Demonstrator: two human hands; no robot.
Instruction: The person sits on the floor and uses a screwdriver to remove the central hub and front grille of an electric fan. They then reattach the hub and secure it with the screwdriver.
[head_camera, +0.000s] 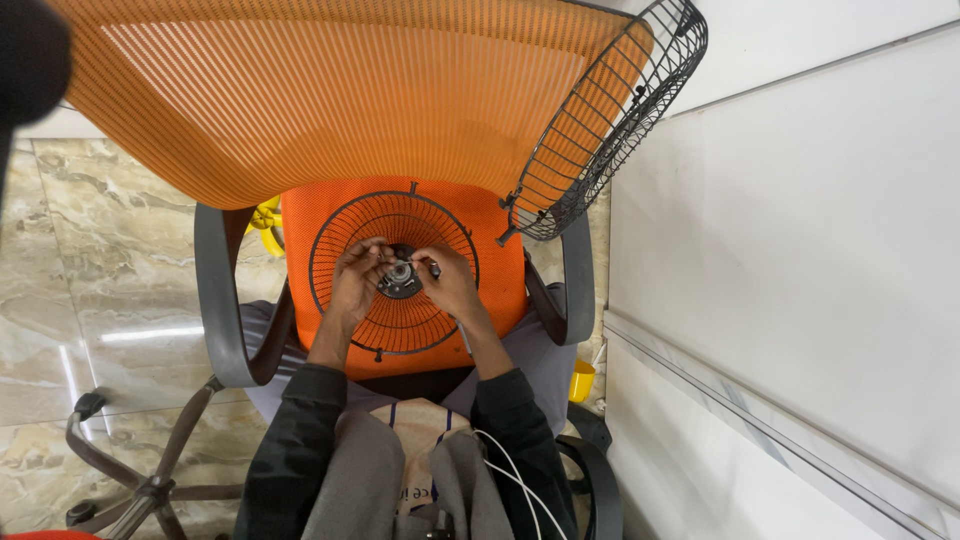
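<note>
My left hand (357, 280) curls on the round black wire fan guard (393, 272) beside its dark hub (400, 278); my right hand (450, 283) pinches a small dark tool (432, 268) there.

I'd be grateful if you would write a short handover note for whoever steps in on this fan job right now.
Left hand: fingers on the hub at the centre of the rear grille.
Right hand: pinching a small dark part at the hub's right side.
Rear grille lies flat on the orange chair seat.
Front grille is off, leaning against the chair back.
Done: front grille removed.
Left: the hub work is unfinished; whether the part is going on or off cannot be told.
</note>
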